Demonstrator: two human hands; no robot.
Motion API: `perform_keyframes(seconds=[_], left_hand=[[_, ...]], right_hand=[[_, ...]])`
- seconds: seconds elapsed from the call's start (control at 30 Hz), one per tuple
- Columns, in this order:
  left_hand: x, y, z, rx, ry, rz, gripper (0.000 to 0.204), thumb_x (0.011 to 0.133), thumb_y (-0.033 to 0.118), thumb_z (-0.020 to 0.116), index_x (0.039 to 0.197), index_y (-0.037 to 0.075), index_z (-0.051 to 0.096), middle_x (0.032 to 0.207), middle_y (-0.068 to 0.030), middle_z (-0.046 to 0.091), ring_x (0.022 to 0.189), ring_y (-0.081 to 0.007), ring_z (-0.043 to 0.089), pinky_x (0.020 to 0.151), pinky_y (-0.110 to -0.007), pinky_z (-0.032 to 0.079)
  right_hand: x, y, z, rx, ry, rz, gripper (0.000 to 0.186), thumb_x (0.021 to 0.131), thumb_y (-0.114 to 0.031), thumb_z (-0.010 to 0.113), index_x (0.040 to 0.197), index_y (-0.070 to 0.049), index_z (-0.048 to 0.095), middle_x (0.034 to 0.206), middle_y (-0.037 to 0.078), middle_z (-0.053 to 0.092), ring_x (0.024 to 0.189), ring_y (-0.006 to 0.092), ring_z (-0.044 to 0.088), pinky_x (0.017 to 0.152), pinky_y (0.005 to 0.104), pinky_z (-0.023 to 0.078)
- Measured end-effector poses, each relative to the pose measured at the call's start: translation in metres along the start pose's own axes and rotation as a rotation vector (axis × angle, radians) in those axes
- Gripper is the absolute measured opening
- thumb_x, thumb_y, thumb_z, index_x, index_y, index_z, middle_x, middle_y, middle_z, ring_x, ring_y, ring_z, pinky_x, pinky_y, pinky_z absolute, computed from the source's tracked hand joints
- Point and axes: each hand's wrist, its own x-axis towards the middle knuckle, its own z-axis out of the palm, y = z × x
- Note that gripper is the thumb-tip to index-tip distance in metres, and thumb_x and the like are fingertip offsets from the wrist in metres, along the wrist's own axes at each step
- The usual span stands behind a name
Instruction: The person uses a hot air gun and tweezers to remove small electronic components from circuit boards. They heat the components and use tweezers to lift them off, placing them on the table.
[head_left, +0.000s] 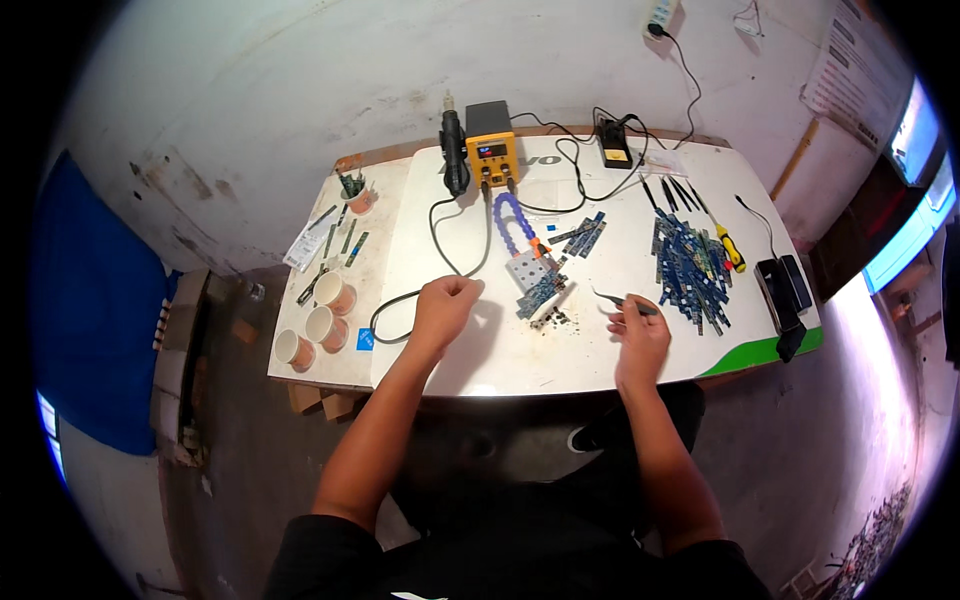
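My left hand (444,312) is closed above the front left of the white table mat, its fingers curled together. Whatever it may hold is hidden; a black cable (374,322) runs in beside its wrist. Dark-handled tweezers (630,303) with a fine curved tip are in my right hand (642,342), pointing left. Between my hands, small dark chips and crumbs (556,319) lie scattered on the mat. Just behind them, several small circuit board strips (541,294) rest against a grey metal block (524,268) with holes, beside a purple jointed hose (505,222).
A yellow soldering station (492,150) with a black hot air gun (453,155) stands at the back. Paper cups (325,328) line the left edge. A heap of board strips (690,270), a yellow screwdriver (730,248) and a black device (782,298) lie on the right.
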Motion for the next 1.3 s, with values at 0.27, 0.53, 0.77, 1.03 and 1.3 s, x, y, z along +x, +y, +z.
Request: perform_keyframes(seconds=[0.27, 0.53, 0.77, 1.03, 1.3], left_hand=[[0.072, -0.015, 0.02, 0.455, 0.036, 0.382, 0.027, 0.088, 0.019, 0.074, 0.107, 0.0, 0.075, 0.093, -0.0117, 0.075, 0.08, -0.0212, 0.07, 0.072, -0.033, 0.055], [0.099, -0.02, 0.036, 0.502, -0.162, 0.441, 0.03, 0.092, 0.013, 0.068, 0.121, 0.004, 0.071, 0.103, -0.0133, 0.072, 0.083, -0.0214, 0.067, 0.079, -0.035, 0.055], [0.107, -0.012, 0.041, 0.435, -0.154, 0.393, 0.032, 0.09, 0.003, 0.057, 0.118, 0.006, 0.073, 0.09, -0.0109, 0.069, 0.078, -0.0177, 0.062, 0.076, -0.033, 0.052], [0.115, -0.01, 0.043, 0.35, -0.244, 0.328, 0.041, 0.085, -0.002, 0.053, 0.12, 0.006, 0.073, 0.086, -0.0074, 0.066, 0.074, -0.0156, 0.058, 0.073, -0.031, 0.049], [0.126, -0.007, 0.038, 0.359, -0.333, 0.32, 0.034, 0.091, 0.002, 0.056, 0.121, 0.003, 0.073, 0.103, -0.0131, 0.074, 0.09, -0.0193, 0.067, 0.082, -0.033, 0.053]], right_hand=[[-0.003, 0.016, -0.035, -0.138, -0.022, -0.123, 0.016, 0.099, -0.007, 0.068, 0.11, 0.005, 0.067, 0.082, 0.007, 0.068, 0.069, 0.0114, 0.064, 0.063, 0.0244, 0.053], [-0.006, 0.018, -0.042, -0.121, -0.085, -0.112, 0.014, 0.099, -0.004, 0.067, 0.11, 0.005, 0.066, 0.085, 0.007, 0.068, 0.07, 0.0112, 0.065, 0.064, 0.0246, 0.054], [-0.009, 0.017, -0.037, -0.145, -0.095, -0.113, 0.015, 0.099, -0.005, 0.068, 0.111, 0.005, 0.066, 0.083, 0.007, 0.068, 0.07, 0.011, 0.064, 0.065, 0.0245, 0.054], [-0.008, 0.017, -0.038, -0.139, -0.1, -0.101, 0.016, 0.099, -0.005, 0.068, 0.112, 0.005, 0.066, 0.086, 0.006, 0.068, 0.072, 0.0107, 0.066, 0.065, 0.0245, 0.055], [-0.009, 0.015, -0.034, -0.158, -0.088, -0.118, 0.017, 0.1, -0.007, 0.068, 0.112, 0.005, 0.067, 0.078, 0.008, 0.068, 0.067, 0.0112, 0.063, 0.063, 0.0247, 0.052]])
